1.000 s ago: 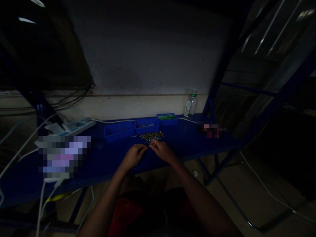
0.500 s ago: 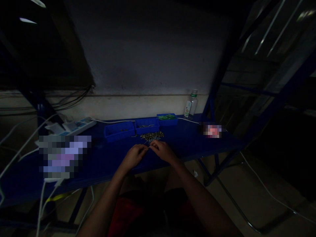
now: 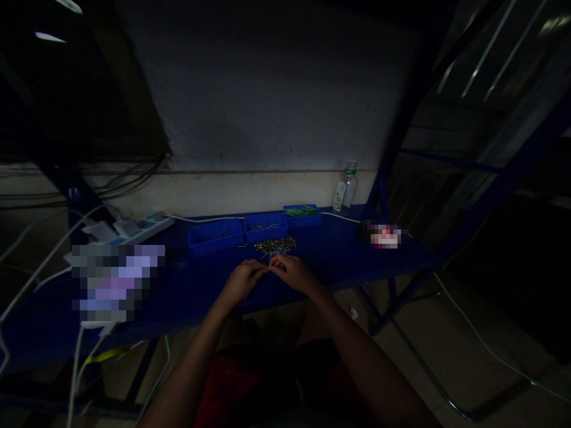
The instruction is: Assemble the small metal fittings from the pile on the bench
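My left hand (image 3: 243, 279) and my right hand (image 3: 292, 271) meet fingertip to fingertip just above the front part of the blue table (image 3: 187, 291). Both are closed in a pinch. Whatever sits between the fingertips is too small and dark to make out. Right beyond my fingers lies a pile of small metal pieces (image 3: 275, 245), brassy at the back and silvery, pin-like at the front. Behind the pile stand a blue bin with a few small pieces (image 3: 216, 236), a blue bin with thin silvery pieces (image 3: 266, 226) and a blue bin with green items (image 3: 302, 214).
A clear plastic bottle (image 3: 345, 189) stands at the back right by the wall. A white power strip (image 3: 147, 226) with plugs and cables is at the left. Blurred-out objects lie at the left and right of the table. Blue frame posts rise on both sides.
Both hands stay almost in place, with only slight finger movement where they meet. The pile and the bins look the same.
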The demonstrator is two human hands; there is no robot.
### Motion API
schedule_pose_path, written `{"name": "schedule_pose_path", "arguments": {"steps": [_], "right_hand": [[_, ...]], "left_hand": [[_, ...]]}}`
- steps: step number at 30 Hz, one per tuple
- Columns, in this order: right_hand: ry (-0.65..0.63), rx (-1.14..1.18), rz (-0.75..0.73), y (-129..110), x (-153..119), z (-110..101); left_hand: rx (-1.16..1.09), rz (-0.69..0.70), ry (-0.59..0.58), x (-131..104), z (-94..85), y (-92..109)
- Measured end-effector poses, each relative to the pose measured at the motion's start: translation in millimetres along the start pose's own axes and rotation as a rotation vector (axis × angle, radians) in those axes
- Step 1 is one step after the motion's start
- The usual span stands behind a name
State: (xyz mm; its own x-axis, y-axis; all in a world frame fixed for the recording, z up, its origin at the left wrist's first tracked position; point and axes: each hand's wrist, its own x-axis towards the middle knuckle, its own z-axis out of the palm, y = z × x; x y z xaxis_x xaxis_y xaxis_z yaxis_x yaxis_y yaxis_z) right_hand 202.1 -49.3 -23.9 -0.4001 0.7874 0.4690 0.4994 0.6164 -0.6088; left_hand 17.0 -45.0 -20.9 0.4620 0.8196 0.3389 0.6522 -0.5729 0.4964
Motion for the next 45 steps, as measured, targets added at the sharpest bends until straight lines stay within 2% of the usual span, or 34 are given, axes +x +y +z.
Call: {"name": "schedule_pose_path", "arguments": {"steps": [9,13,16,24,31,34,37,40,45], "right_hand": [[0.013,-0.026,0.005,-2.7,-1.2,-1.6],[0.059,-0.05,0.028,-0.1,-0.4,-0.6],[0.031,-0.084,0.017,3.6,0.9,1.8],[-0.049,-0.157,-0.058,11.6,2.8,7.2],[0.003,-0.097,-0.01,11.0,1.8,7.3],[0.053,-0.06,0.013,11.6,2.0,7.0],[0.079,-0.024,0.02,10.6,1.9,5.7],[0.064,0.006,0.008,7.7,1.4,3.7],[0.041,0.034,0.004,3.9,1.1,1.5]], "left_hand": [[-0.053,-0.025,0.002,0.8,0.3,1.6],[-0.152,-0.085,0.096,-1.1,-3.0,3.6],[-0.18,-0.109,0.162,-2.2,-4.6,5.1],[-0.163,0.009,0.105,-4.0,-6.3,15.8],[-0.14,-0.058,0.174,-4.0,-5.9,9.2],[-0.1,-0.071,0.141,-2.7,-4.3,5.1],[-0.017,-0.066,0.061,-0.1,-1.4,0.8],[0.051,-0.063,0.001,2.3,0.9,-2.4],[0.046,-0.047,-0.01,2.1,-0.1,-1.3]]}}
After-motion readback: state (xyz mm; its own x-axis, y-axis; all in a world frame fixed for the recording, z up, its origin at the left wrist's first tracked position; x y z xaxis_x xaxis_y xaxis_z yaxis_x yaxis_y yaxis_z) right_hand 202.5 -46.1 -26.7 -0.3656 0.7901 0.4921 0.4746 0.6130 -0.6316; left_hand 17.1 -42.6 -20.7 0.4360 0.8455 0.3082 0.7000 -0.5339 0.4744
